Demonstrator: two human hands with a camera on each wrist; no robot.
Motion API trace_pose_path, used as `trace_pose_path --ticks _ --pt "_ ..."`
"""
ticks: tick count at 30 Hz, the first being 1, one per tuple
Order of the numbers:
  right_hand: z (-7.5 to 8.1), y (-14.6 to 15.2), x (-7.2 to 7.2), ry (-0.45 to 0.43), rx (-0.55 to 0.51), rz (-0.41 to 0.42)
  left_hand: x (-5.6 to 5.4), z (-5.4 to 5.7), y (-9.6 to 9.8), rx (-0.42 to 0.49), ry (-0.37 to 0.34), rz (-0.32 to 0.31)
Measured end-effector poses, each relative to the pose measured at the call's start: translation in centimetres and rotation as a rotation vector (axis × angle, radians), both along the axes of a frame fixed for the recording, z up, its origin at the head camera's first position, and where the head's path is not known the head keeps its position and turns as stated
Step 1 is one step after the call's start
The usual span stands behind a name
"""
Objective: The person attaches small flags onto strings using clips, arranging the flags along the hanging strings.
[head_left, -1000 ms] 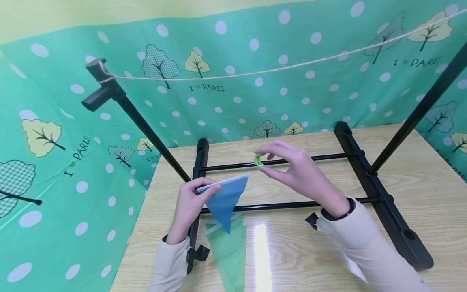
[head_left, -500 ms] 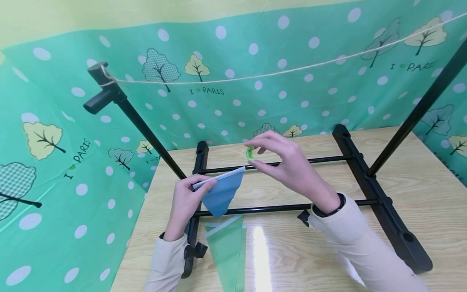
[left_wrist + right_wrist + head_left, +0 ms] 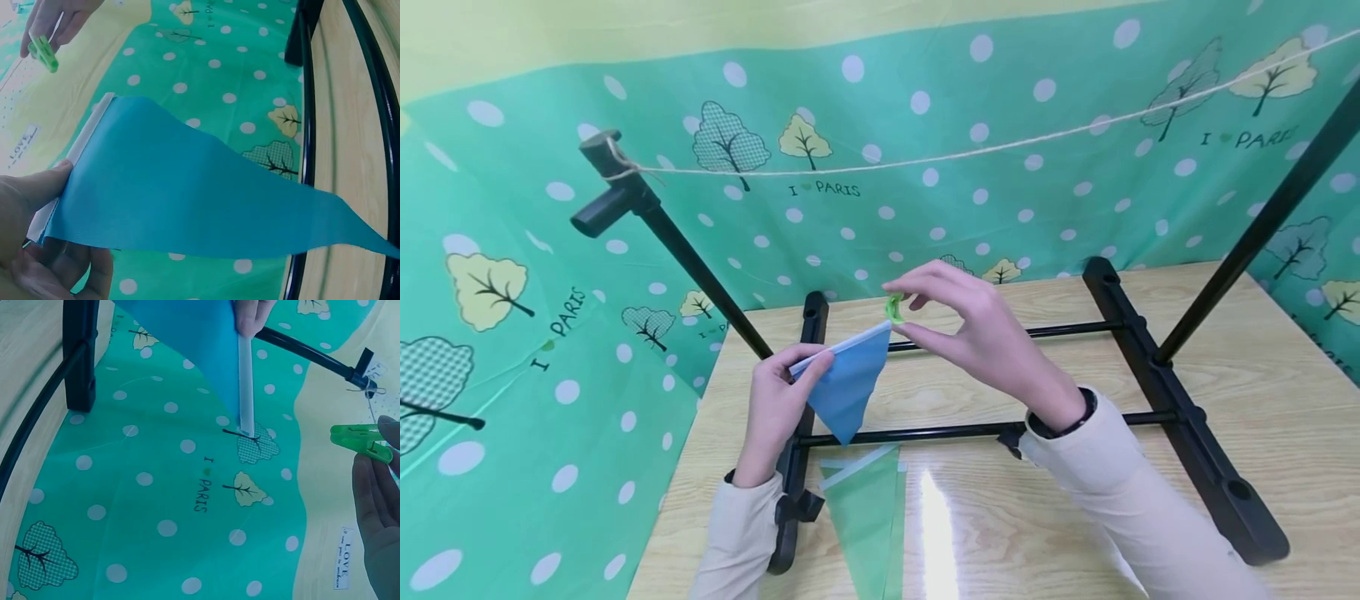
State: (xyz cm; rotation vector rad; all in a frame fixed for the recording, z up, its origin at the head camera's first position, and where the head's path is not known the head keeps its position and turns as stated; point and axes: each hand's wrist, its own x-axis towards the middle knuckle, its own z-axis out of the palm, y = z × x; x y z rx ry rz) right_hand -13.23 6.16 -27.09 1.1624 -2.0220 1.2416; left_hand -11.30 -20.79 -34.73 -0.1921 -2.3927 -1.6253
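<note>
My left hand (image 3: pixel 780 398) pinches a blue triangular pennant (image 3: pixel 850 383) by one end of its white-edged top, and the cloth point hangs down. In the left wrist view the blue pennant (image 3: pixel 162 181) spreads out from thumb and fingers. Between the thumb and fingers of my right hand (image 3: pixel 973 329) is a small green clothespin (image 3: pixel 893 309), right by the pennant's free top corner in the head view. The right wrist view shows the green clothespin (image 3: pixel 359 439) apart from the white edge strip (image 3: pixel 246 387).
A white string (image 3: pixel 940 158) runs between the uprights of a black stand, tied at the left post (image 3: pixel 681 250). Green pennants (image 3: pixel 868 517) lie on the wooden table (image 3: pixel 1000 533) in front. Black crossbars (image 3: pixel 925 433) span the stand's base. A patterned green cloth (image 3: pixel 820 242) hangs behind.
My right hand has moved left with the clothespin, toward the pennant's corner. My left hand has lifted the pennant slightly and shifted a little left.
</note>
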Motion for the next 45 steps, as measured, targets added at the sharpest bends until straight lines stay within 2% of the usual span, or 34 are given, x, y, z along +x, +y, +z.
trace_pose_path --ticks 6,13,17,26,35,45 --pt "1.0 -0.4 -0.1 -0.008 -0.008 0.038 -0.3 0.7 0.0 0.019 0.043 0.024" --pt "1.8 -0.9 -0.6 0.011 -0.018 0.059 -0.6 1.4 -0.1 0.083 0.039 0.046" --pt "2.1 -1.2 -0.9 0.014 -0.011 0.07 -0.7 1.8 -0.2 0.086 0.033 0.063" --pt "3.5 -2.3 -1.1 0.062 -0.009 0.094 -1.0 2.7 -0.6 0.067 0.028 0.065" --pt "4.9 -2.9 -1.3 0.068 -0.014 0.065 -1.4 3.6 -0.9 0.055 0.066 0.047" --pt "6.2 -3.3 -1.8 0.106 -0.107 0.042 -1.9 4.8 -1.1 0.07 0.1 0.025"
